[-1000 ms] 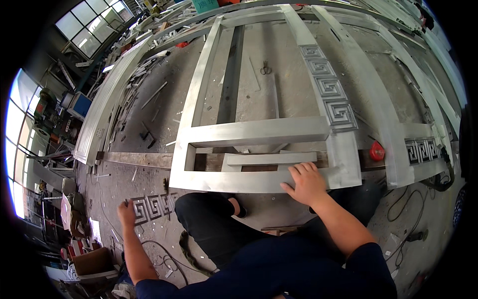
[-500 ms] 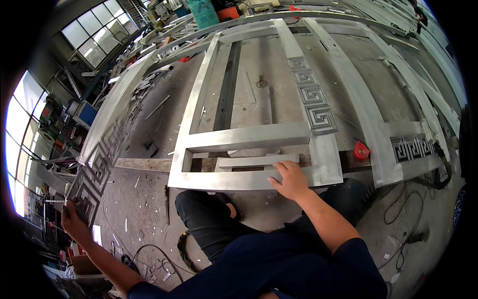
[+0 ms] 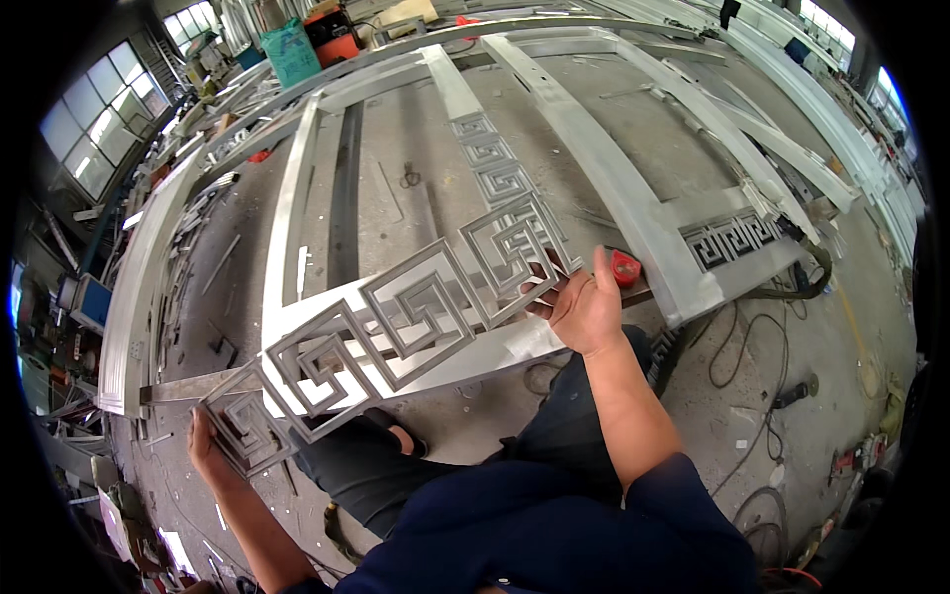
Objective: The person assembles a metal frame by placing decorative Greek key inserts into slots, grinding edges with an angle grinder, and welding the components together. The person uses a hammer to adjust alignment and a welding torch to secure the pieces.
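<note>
Running diagonally from lower left to upper right, one four-motif fretwork strip (image 3: 380, 332) crosses above the pale frame (image 3: 290, 213); my left grip (image 3: 204, 445) pinches one end, my right grip (image 3: 582, 302) touches the other, closure unclear.

Left hand (image 3: 205, 450) low and out wide, fingers (image 3: 198, 428) bent in a grip, left forearm (image 3: 255, 530) slanting outward from the body! Across to the right hand (image 3: 586, 309), set higher, palm (image 3: 580, 317) tipped upward, fingers curled, thumb (image 3: 603, 269) standing clear of them, right forearm (image 3: 629, 416) angling inward and up.
</note>
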